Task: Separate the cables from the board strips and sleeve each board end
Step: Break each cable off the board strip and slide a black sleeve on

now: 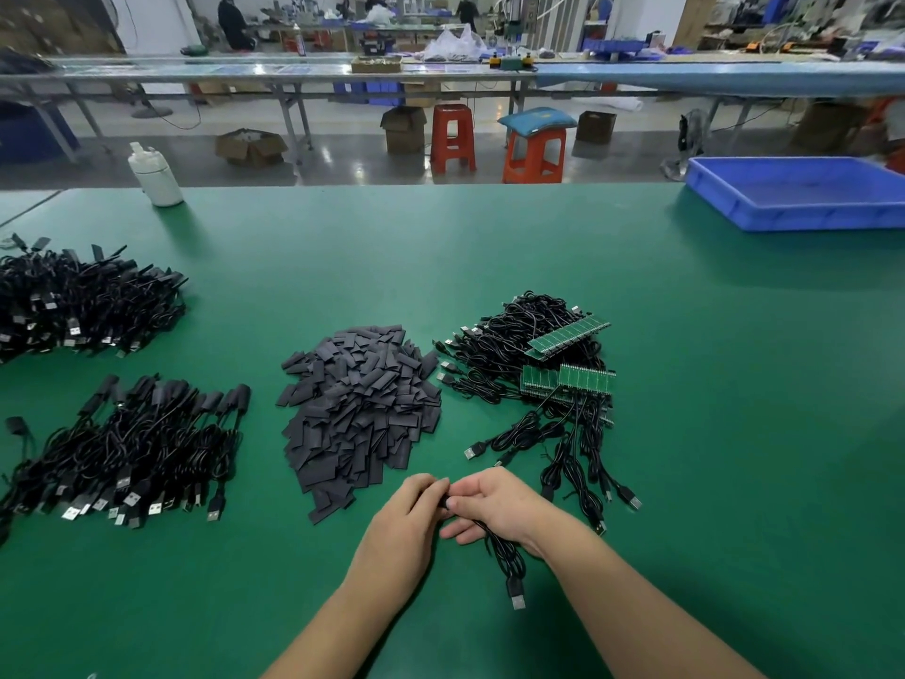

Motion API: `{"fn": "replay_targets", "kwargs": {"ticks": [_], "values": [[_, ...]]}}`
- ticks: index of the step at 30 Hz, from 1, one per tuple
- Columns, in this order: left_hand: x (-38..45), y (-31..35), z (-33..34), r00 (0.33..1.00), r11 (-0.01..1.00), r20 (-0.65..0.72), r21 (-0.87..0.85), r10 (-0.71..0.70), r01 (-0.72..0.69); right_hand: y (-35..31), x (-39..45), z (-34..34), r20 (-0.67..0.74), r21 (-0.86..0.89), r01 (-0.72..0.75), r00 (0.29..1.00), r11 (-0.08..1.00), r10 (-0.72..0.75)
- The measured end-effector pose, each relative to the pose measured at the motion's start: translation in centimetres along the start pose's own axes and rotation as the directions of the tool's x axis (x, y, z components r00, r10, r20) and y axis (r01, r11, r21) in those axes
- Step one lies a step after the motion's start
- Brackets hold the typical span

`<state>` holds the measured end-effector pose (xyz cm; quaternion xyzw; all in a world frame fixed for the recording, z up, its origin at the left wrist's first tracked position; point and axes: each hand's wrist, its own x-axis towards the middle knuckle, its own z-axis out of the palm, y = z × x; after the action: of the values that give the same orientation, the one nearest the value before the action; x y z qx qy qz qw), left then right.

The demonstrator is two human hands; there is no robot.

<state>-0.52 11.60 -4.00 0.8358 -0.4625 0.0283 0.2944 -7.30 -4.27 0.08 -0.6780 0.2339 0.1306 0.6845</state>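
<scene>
The pile of sleeves [360, 409] lay at the middle of the table [734, 433]. To its right lay the board strips [570, 365] on a heap of cables [509, 355]. Two piles of sleeved cables lay toward the left edge, one [132, 453] nearer the front than the other [83, 301]. A bottle [155, 174] stood at the far edge, and a tray [803, 208] sat at the far right corner.

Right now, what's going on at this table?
A person is sleeving cable ends. Both hands, left and right, pinch the end of one black cable near the table's front edge; its USB plug trails toward the camera. Loose sleeves are heaped just ahead. Cables still on green board strips lie to the right, finished bundles to the left.
</scene>
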Motion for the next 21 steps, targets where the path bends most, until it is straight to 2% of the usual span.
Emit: {"fn": "replay_targets", "kwargs": {"ticks": [6,9,21], "values": [[0.20,-0.12,-0.33,0.986,0.988,-0.080,-0.060,-0.144,0.139,-0.04,0.16,0.59,-0.070,0.035,-0.018,0.997,0.999,0.021],[0.31,-0.13,-0.36,0.977,0.978,-0.059,-0.049,-0.207,0.204,-0.09,0.16,0.51,-0.075,0.060,-0.032,0.997,0.998,0.036],[0.19,0.03,-0.31,0.995,0.994,-0.064,0.067,-0.079,0.084,-0.38,-0.73,0.58,-0.013,0.029,-0.006,1.000,1.000,0.006]]}}
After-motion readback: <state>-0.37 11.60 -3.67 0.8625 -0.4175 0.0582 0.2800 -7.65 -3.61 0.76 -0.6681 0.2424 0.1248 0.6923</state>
